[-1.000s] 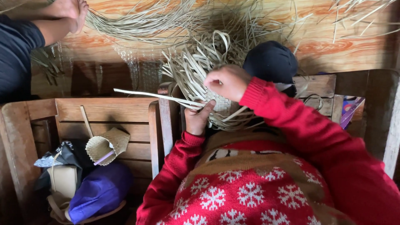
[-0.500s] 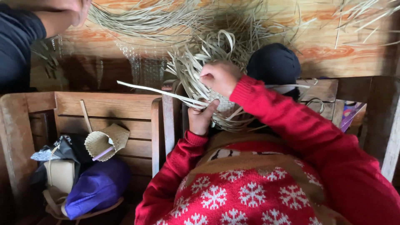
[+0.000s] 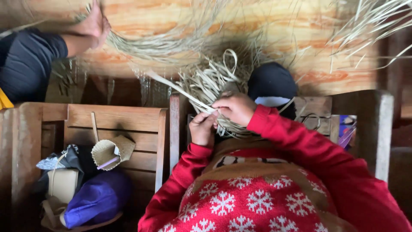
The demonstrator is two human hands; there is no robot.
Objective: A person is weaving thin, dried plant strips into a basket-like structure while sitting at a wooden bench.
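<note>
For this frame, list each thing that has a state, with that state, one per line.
Left hand: closed on the woven strips.
Right hand: pinching a long flat strip.
Long strip: pulled out straight, slanting up to the left.
Woven bundle: partly woven, loose ends fanning out.
Small woven cone: lying on the wooden chair, mouth open.
Purple cap: resting on bags.
Other person's hand: gripping loose straw.

Head view, looking down. Left hand (image 3: 202, 129) and right hand (image 3: 235, 107) meet at a bundle of pale straw strips (image 3: 210, 81); right hand pinches one long flat strip (image 3: 176, 89) running up-left. Left hand's grip probably closed on the weave, partly hidden. Red snowflake sweater (image 3: 249, 197) fills the foreground. Wooden chair (image 3: 111, 120) at left carries a small woven cone (image 3: 110, 151) and purple cloth (image 3: 98, 197). Another person's hand (image 3: 95, 25) top left holds loose straw.
</note>
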